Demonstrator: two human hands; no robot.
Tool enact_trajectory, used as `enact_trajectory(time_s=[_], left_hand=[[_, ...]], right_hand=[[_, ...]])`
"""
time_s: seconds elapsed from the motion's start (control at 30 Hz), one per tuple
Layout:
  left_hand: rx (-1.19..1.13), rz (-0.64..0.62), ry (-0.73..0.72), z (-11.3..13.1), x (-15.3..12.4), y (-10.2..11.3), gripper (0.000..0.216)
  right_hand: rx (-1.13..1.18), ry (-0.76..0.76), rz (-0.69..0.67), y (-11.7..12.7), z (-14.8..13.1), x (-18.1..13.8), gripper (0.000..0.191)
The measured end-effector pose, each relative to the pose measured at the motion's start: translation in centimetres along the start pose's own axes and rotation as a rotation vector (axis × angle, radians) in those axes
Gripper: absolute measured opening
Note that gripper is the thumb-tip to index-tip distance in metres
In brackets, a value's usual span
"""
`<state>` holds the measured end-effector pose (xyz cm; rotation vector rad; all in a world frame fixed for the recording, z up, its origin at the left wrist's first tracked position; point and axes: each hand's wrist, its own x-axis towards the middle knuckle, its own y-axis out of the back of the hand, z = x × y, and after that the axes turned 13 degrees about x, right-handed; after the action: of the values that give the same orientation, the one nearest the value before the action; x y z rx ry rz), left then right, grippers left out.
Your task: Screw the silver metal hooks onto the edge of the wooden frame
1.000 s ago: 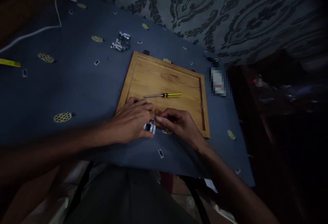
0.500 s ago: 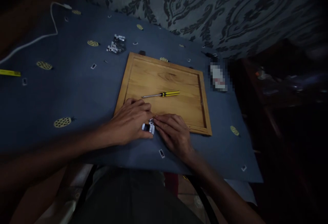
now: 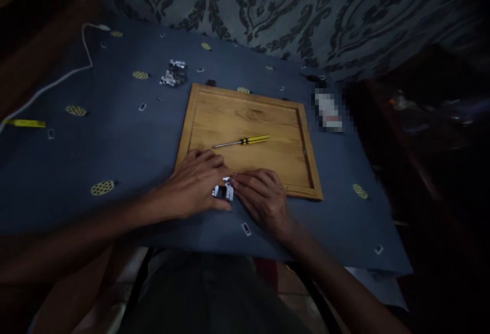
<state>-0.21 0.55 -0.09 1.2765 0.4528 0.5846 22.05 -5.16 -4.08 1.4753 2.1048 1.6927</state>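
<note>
A shiny metal cabinet hinge (image 3: 229,191) sits at the near edge of a framed wooden panel (image 3: 237,120), which looks like a cabinet door. My left hand (image 3: 197,183) grips the hinge from the left, its thumb below and its fingers over the panel's edge. From the other side my right hand (image 3: 264,199) is closed, its fingertips pressed together against the hinge's right side. Whatever small thing those fingertips may pinch is hidden. A screwdriver (image 3: 255,140) with a yellow and black handle lies on the panel, its tip pointing left.
More metal hinges (image 3: 173,75) lie in a pile behind the panel's left corner, with a small screw (image 3: 158,99) nearby. A white cable (image 3: 57,83) and a yellow strip (image 3: 26,123) are at the left. A blurred-out packet (image 3: 328,112) lies right of the panel on the blue tablecloth (image 3: 130,145).
The view has shifted slightly. Both hands stay at the hinge with almost the same grip, and the screwdriver and panel lie as before.
</note>
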Motion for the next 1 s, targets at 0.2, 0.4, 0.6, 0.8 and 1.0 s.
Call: enact_trajectory(time_s=[0.2, 0.4, 0.6, 0.8, 1.0], left_hand=[[0.035, 0.017, 0.009, -0.17, -0.1, 0.47, 0.049], [0.04, 0.028, 0.001, 0.24, -0.29, 0.19, 0.044], [0.051, 0.042, 0.02, 0.34, -0.3, -0.11, 0.041], [0.046, 0.029, 0.036, 0.53, -0.21, 0.01, 0.038], [0.022, -0.015, 0.062, 0.66, -0.06, 0.27, 0.04]], right_hand=[[-0.006, 0.004, 0.013, -0.18, 0.08, 0.08, 0.03], [-0.006, 0.011, 0.025, -0.18, 0.02, 0.21, 0.029], [0.03, 0.015, 0.039, -0.19, 0.04, 0.16, 0.037], [0.009, 0.027, 0.051, -0.2, -0.06, 0.34, 0.032], [0.031, 0.049, 0.082, -0.22, -0.2, 0.62, 0.034]])
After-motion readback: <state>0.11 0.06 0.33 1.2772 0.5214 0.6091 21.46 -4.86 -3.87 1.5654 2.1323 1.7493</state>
